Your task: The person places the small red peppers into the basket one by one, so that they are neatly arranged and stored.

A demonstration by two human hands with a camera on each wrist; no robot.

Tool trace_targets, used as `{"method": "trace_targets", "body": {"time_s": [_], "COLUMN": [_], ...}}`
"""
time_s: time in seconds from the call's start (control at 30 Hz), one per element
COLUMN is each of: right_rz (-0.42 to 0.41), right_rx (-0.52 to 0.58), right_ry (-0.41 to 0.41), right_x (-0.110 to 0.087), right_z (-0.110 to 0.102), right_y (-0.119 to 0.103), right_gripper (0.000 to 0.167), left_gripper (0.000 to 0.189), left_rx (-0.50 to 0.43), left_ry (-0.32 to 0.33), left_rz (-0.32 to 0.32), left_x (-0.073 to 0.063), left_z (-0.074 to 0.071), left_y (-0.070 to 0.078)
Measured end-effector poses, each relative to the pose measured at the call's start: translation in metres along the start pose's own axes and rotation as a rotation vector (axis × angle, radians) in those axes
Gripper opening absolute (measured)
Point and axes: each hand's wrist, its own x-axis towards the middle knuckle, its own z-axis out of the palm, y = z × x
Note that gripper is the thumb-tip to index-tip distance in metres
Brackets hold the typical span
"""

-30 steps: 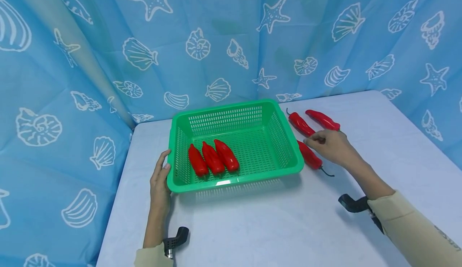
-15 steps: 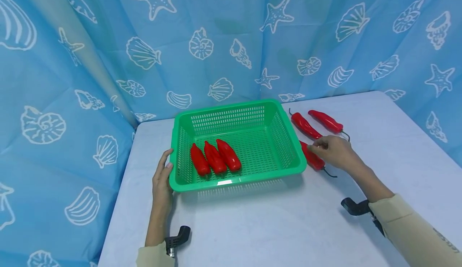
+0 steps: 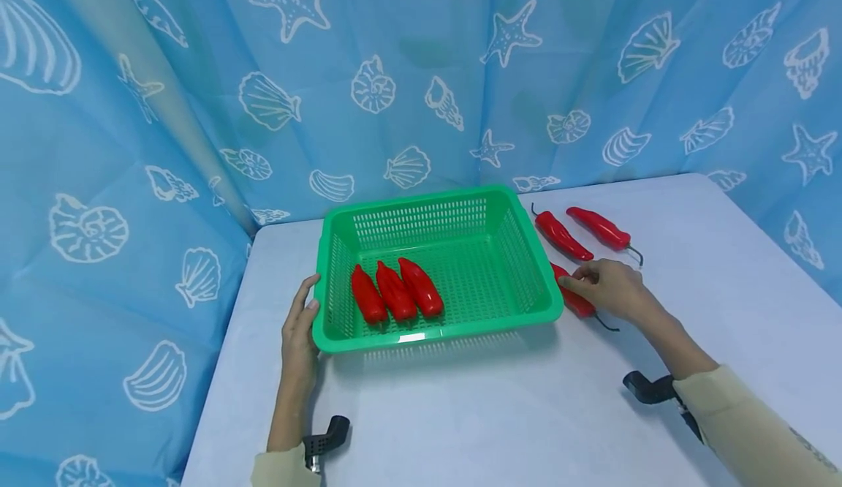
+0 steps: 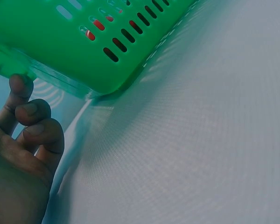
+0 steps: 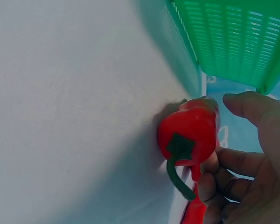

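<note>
My right hand (image 3: 612, 286) is low over a red chili pepper (image 3: 582, 304) just right of the green plastic basket (image 3: 434, 332). In the right wrist view this pepper (image 5: 189, 133) lies on its side with its green stem (image 5: 179, 179) toward the camera. My fingertips (image 5: 209, 164) are right at the pepper's side, while the thumb (image 5: 242, 103) stands slightly apart from it. My left hand (image 3: 299, 326) is beside the basket's left wall, with fingers touching the rim. In the left wrist view some fingers (image 4: 42, 133) are loosely bent under the rim.
Three red peppers (image 3: 397, 293) lie side by side in the basket's left half. Two more peppers, one near the basket (image 3: 562, 236) and one farther right (image 3: 600, 229), lie behind my right hand. A white cloth (image 3: 460, 414) covers the table, and a blue shell-patterned curtain (image 3: 447, 55) hangs behind.
My right hand has shifted toward the camera, down to the nearest pepper, uncovering the two peppers behind it. The left hand stays at the basket. The whole head view has shifted slightly.
</note>
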Motion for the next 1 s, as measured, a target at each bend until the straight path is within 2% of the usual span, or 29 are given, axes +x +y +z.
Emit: {"method": "trace_targets", "body": {"time_s": [0.2,0.47,0.93,1.0], "right_rz": [-0.009,-0.019,-0.046,-0.022], "right_rx": [-0.016,-0.039,-0.098,-0.079], "right_ry": [0.001,0.003,0.010,0.007], "right_x": [-0.002,-0.003,0.006,0.006], "right_z": [0.005,0.012,0.009,0.008], "right_y": [0.004,0.005,0.006,0.005], "right_gripper": [0.053,0.050,0.059,0.060], "left_gripper": [0.045,0.044,0.041,0.042], "left_rx": [0.000,0.021,0.003,-0.001], "left_ry": [-0.019,-0.006,-0.011,-0.008], "left_rz": [0.008,-0.014,-0.004,-0.007], "left_x": [-0.004,-0.010,-0.004,-0.003], "left_z": [0.000,-0.003,0.000,0.000], "left_y": [-0.001,-0.004,-0.001,0.000]}}
